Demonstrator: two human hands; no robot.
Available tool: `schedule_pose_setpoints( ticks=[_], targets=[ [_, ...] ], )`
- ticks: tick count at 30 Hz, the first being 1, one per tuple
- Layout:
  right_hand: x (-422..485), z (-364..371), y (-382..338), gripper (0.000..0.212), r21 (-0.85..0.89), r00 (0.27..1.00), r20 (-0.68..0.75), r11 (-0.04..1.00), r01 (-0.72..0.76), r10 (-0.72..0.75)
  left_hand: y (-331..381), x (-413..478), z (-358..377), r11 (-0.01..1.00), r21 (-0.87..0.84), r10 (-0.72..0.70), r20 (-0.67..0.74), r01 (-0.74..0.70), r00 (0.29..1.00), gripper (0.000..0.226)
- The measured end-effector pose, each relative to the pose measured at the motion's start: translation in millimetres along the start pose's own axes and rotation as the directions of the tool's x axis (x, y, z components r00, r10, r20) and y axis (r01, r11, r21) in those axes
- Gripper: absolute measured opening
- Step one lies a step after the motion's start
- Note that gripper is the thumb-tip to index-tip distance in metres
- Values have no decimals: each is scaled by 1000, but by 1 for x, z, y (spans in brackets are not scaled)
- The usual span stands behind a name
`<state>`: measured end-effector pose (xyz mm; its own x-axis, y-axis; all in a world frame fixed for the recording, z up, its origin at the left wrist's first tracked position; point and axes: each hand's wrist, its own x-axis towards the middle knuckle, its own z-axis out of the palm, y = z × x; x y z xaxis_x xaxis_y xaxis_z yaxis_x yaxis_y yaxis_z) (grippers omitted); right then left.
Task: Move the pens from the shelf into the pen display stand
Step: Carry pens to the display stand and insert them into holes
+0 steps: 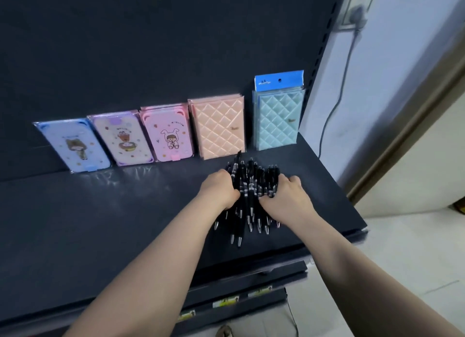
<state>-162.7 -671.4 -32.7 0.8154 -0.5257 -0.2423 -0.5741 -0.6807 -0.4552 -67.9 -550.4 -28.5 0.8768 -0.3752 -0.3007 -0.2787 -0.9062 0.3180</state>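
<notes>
Right now a heap of black pens (251, 185) lies toward the right end of the dark shelf (100, 223), silver tips pointing at the front edge; the left hand (221, 189) and right hand (286, 197) close in from either side, fingers curled round the bundle; just behind it a peach quilted notebook (219, 125) and a pale blue quilted pack (276, 120) lean on the back panel, with three cartoon notebooks (120, 137) in a row further left; on the white wall to the right a plug (358, 14) sits in a socket, its cable (336, 107) hanging down.
</notes>
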Motion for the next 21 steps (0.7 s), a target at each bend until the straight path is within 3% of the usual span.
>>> schedule_pose_setpoints(
  ticks=[5, 8, 11, 13, 15, 18, 19, 21],
  targets=[
    [10, -5, 2, 54, -117, 997, 65, 992, 53, -45, 6, -2, 2, 993, -4, -120, 13, 120, 993, 43],
    [18, -8, 6, 46, -121, 994, 66, 988, 96, -89, 3, -5, 1, 982, -66, -178, -6, 177, 984, 34],
    [25, -17, 17, 25, 35, 989, 65, 991, 127, -129, -13, -12, -1, 970, -163, -188, -21, 183, 982, 25],
    [26, -26, 24, 25, 219, 983, 49, 962, 162, -177, -30, -19, -4, 918, -353, -200, -23, 179, 980, 20],
    [23, -38, 22, 29, 424, 969, -24, 875, 234, -247, -44, -36, -8, 722, -677, -188, 8, 144, 982, 13],
    [10, -50, -3, 23, 680, 920, -119, 644, 350, -374, -51, -75, -20, 214, -974, -82, 53, 70, 995, 8],
    [5, -49, -16, 23, 713, 898, -122, 592, 375, -422, -53, -88, -22, 107, -993, -48, 42, 47, 998, 11],
    [-6, -40, -46, 22, 779, 868, -67, 518, 354, -492, -58, -111, -23, 30, -999, -10, 14, 14, 1000, 17]
  ],
)
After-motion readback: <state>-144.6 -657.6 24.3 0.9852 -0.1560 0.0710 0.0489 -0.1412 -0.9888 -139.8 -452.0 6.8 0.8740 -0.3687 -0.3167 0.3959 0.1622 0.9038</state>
